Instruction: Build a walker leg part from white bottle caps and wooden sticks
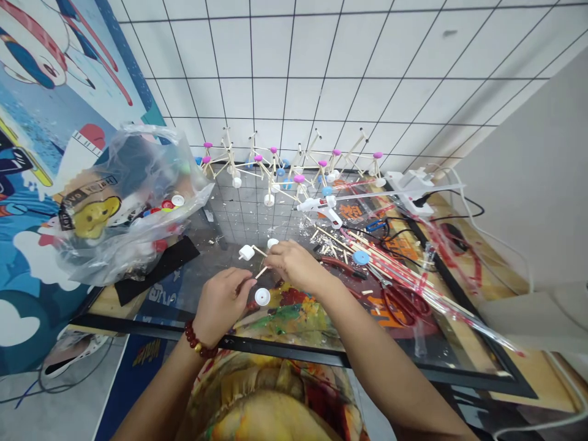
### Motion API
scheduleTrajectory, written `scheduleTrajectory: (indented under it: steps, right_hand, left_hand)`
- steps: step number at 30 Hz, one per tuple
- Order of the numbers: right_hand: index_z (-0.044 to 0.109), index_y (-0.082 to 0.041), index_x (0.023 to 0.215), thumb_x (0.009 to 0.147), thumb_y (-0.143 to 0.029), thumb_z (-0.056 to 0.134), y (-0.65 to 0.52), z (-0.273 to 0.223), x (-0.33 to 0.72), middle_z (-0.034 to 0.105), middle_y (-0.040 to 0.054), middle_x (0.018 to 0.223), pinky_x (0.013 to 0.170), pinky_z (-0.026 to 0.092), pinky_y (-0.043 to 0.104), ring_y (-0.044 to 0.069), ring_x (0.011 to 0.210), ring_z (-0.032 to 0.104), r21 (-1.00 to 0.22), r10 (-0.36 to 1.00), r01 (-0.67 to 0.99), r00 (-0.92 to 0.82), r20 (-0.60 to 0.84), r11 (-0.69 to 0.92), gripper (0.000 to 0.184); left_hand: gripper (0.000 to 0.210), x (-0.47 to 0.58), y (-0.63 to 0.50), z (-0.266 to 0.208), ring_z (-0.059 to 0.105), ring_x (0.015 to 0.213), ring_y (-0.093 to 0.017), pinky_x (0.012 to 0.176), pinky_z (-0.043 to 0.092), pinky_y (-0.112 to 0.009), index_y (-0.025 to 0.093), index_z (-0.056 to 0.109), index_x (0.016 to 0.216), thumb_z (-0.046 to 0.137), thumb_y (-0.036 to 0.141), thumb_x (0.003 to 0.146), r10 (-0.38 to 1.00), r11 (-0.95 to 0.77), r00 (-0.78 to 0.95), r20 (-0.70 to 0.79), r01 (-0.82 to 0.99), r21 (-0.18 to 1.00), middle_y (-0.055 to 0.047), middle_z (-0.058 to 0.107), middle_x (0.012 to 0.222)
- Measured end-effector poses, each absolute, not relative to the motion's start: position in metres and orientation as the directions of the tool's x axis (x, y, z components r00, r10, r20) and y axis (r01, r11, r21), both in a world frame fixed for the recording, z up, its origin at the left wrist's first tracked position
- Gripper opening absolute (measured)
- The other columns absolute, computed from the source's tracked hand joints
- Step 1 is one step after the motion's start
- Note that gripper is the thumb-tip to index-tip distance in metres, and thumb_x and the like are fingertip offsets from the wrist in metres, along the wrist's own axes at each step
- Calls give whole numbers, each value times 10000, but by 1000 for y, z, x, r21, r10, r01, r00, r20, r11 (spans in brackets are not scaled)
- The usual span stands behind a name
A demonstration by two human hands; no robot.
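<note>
Head view: glue gun beyond hands.

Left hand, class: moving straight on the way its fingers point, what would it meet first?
Probably the right hand, just past the short pale stick at the fingertips of the left hand; one view leaves depth unclear.

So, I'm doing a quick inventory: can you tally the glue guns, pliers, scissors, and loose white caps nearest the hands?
White caps: 3 (one partly hidden)
Glue guns: 1
Pliers: 1
Scissors: 1
Total: 6
</note>
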State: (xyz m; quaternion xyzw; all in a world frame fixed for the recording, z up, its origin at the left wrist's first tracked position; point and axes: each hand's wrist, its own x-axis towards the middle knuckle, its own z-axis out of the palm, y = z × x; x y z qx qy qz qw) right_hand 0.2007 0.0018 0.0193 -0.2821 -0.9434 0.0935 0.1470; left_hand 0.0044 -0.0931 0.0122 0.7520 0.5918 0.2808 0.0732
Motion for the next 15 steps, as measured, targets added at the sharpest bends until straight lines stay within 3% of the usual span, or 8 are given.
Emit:
scheduleTrajectory:
  steps: [6, 10, 15]
  right_hand:
    - [738, -203, 939, 900, -88, 566, 6, 18, 206, 704, 53, 864, 758, 344, 305, 172, 829, 601, -210, 574, 538, -793, 202, 816, 210]
    - [728, -203, 871, 879, -275, 682, 2, 26, 208, 711, 37, 814, 719, 349, 293, 176, 783, 622, -237, 695, 656, -698, 171, 717, 85]
    - [662, -218, 751, 659, -516, 839, -4, 30, 201, 688, -6, 715, 593, 322, 262, 165, 654, 606, -364, 835, 768, -547, 57, 527, 358]
  left_hand:
    - [121, -6, -95, 9, 700, 834, -194, 753, 528, -307, 228, 685, 880, 567, 241, 905, 939, -233, 95, 330, 883, 407, -32, 748, 895]
    - [123, -16, -94, 8, 698, 865, -208, 755, 522, -313, 226, 688, 891, 569, 252, 904, 940, -187, 50, 337, 904, 385, -33, 751, 913]
    - [141, -37, -91, 7, 697, 871, -221, 749, 521, -322, 212, 688, 921, 576, 294, 902, 935, -108, -33, 353, 922, 372, -45, 748, 931]
